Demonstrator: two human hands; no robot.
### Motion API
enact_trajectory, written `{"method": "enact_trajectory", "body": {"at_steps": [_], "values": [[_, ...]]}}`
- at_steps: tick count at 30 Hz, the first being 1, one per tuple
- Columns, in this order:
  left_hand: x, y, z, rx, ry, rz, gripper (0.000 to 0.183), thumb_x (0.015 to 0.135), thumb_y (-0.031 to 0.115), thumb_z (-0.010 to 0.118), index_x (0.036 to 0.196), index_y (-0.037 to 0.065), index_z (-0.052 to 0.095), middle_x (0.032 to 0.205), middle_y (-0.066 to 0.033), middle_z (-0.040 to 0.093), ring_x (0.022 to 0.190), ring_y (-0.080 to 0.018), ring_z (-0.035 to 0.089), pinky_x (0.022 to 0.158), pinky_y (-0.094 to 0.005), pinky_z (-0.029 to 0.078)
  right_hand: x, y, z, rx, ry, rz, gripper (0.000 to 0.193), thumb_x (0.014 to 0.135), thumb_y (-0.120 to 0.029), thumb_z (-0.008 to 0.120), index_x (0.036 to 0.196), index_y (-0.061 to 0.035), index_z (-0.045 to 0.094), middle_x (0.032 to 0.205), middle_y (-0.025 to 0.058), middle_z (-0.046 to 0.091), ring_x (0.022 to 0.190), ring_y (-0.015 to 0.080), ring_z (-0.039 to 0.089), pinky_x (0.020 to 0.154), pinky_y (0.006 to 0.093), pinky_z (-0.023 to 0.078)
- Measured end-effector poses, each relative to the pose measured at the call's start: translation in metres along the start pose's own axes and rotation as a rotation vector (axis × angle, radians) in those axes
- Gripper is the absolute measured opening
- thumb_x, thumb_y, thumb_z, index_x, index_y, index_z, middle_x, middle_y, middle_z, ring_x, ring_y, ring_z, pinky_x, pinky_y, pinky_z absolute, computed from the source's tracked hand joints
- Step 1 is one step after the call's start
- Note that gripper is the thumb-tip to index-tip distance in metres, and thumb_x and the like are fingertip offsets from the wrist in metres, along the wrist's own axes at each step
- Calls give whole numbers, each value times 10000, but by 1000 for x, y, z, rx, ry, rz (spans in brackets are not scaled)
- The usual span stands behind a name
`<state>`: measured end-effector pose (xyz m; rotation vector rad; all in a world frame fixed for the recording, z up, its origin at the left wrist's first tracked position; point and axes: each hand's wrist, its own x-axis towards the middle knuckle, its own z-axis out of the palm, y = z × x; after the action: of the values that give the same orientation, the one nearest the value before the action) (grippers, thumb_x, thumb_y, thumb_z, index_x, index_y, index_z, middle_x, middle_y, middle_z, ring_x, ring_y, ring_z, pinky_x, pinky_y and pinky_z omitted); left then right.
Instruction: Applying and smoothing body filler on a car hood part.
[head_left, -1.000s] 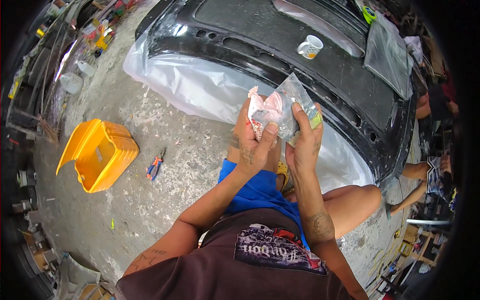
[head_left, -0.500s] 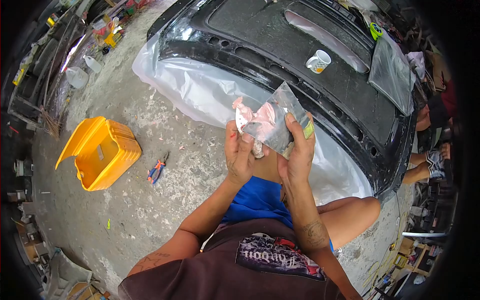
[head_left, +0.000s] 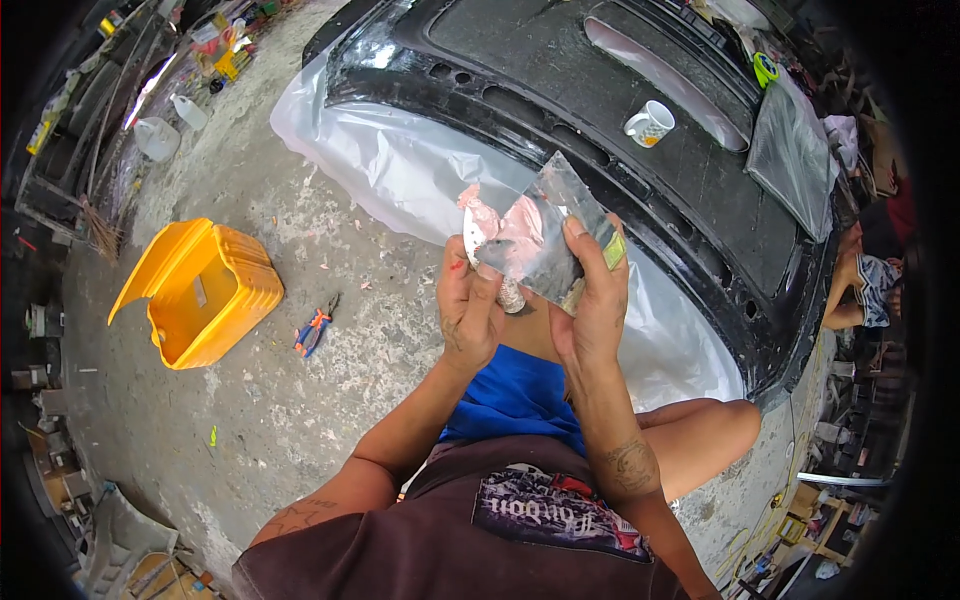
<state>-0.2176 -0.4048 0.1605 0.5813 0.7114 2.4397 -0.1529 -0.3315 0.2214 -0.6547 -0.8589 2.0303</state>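
Head view: the left hand (head_left: 470, 305) pinches a white backing piece (head_left: 471, 240) between thumb and fingers, and pink paste (head_left: 521, 235) is smeared across it. The right hand (head_left: 597, 290) clasps a clear plastic sheet (head_left: 555, 250), thumb in front and fingers behind, near a yellow-green patch (head_left: 614, 250) at its edge. The sheet overlaps the right part of the paste; whether paste sticks to the sheet or only shows through it, I cannot tell, nor whether the left thumb also touches the sheet's corner.

Compared with a second ago, the left thumb has drawn back from the front of the sheet, and the paste shows in two broad lobes. That suggests, as a judgement, that the two pieces are now handled more separately, with the paste easier to reach.

Both hands are above the person's lap, over blue shorts (head_left: 520, 395). Beyond them lies a black car hood (head_left: 535, 55) over translucent plastic sheeting (head_left: 400, 165), with a white mug (head_left: 654, 122) standing on it. To the left, pliers (head_left: 313, 334) with blue and orange handles lie on the concrete floor (head_left: 350, 260), near a cut-open yellow jerrycan (head_left: 247, 285).
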Motion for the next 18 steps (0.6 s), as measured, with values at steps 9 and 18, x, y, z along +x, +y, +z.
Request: {"method": "enact_trajectory", "body": {"at_steps": [9,18], "values": [[5,15,-11,287,-138,25,245,1021,145,511,1207,-12,478,987,-77,599,818,-104,550,758,-262,462,1,-7,6,13,-8,51,384,904,-114,648,1249,-50,493,1094,85,637,947,157,649,791,321,561],[1,35,-55,501,-169,-72,243,1019,158,503,1185,-17,476,964,-111,613,779,-126,558,738,-270,454,8,12,12,-72,-16,45,374,910,-121,623,1262,-50,517,1111,82,641,991,167,640,852,335,537]]}}
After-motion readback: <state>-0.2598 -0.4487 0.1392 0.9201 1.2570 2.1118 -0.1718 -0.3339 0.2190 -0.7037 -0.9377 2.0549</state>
